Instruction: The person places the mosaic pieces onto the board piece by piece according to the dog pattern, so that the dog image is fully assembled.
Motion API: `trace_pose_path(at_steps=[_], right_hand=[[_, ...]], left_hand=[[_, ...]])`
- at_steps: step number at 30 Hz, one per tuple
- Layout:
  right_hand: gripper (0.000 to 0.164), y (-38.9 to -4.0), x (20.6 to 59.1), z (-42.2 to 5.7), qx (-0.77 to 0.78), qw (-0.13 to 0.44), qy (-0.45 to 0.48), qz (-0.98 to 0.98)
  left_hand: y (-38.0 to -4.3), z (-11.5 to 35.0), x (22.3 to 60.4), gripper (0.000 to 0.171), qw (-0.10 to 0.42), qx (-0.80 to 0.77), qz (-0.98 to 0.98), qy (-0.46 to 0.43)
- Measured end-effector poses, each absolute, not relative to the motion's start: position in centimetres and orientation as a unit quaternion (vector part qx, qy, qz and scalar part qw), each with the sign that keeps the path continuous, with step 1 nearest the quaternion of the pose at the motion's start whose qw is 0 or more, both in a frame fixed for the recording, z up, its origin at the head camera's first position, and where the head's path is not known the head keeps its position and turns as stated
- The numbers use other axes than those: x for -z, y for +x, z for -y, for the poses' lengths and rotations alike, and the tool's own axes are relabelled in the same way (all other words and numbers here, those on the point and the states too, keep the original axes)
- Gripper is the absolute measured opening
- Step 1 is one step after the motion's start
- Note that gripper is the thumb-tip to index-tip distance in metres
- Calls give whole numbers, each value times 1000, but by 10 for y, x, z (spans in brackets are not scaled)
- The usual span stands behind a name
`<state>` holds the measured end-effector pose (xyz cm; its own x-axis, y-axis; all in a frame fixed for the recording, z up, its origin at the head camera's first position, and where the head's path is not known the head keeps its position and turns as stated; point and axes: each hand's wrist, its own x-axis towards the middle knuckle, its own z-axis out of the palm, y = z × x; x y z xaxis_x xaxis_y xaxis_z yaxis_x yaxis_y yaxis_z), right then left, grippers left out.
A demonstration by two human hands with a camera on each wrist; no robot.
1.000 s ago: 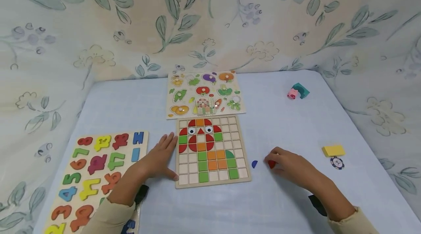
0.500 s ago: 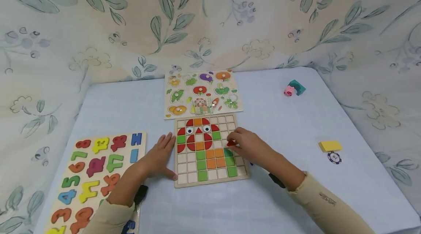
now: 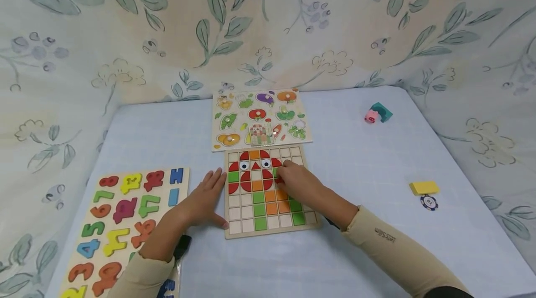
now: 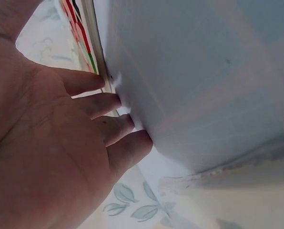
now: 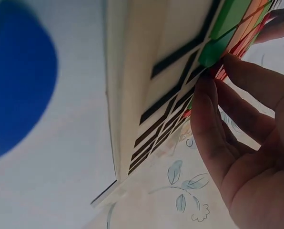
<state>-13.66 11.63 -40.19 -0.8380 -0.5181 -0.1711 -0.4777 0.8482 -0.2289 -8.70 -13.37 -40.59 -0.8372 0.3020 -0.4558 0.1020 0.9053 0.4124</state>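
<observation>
A wooden mosaic board (image 3: 235, 214), gridded with red, orange and green pieces, lies in the middle of the table in the head view. Over its right half, my right hand (image 3: 299, 184) pinches a small red piece (image 5: 210, 72) between thumb and fingertips, low against the grid; the fingers largely hide it. Along the board's left edge rests my left hand (image 3: 203, 201), fingers spread and the thumb near the lower left corner. In the left wrist view its fingers (image 4: 130, 148) are extended beside the board's edge. A blue piece (image 5: 20, 81) lies by the board's right side.
Behind the board lies a vegetable puzzle (image 3: 217, 123) with a small picture card (image 3: 261, 135) on it. A number puzzle (image 3: 98, 230) is at left. At right are a yellow block (image 3: 424, 188), a poker chip (image 3: 429, 202) and a pink pig figure (image 3: 371, 116) against a teal piece (image 3: 382, 111).
My right hand has carried the red piece leftward from the table beside the board, over the grid and down to it. My left hand has stayed at the board's left edge.
</observation>
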Motion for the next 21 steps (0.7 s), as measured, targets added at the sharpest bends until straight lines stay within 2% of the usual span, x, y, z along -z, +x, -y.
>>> trace_pose_path(at_steps=[11,21], right_hand=[[22,-137,407,-118,84,103,-250,-959],[20,-141,398,-134,130,126,-244,-953]], left_hand=[[-90,132,406,123,268,-189,-938,112],[-88,132,405,124,270,-184,-939,109]])
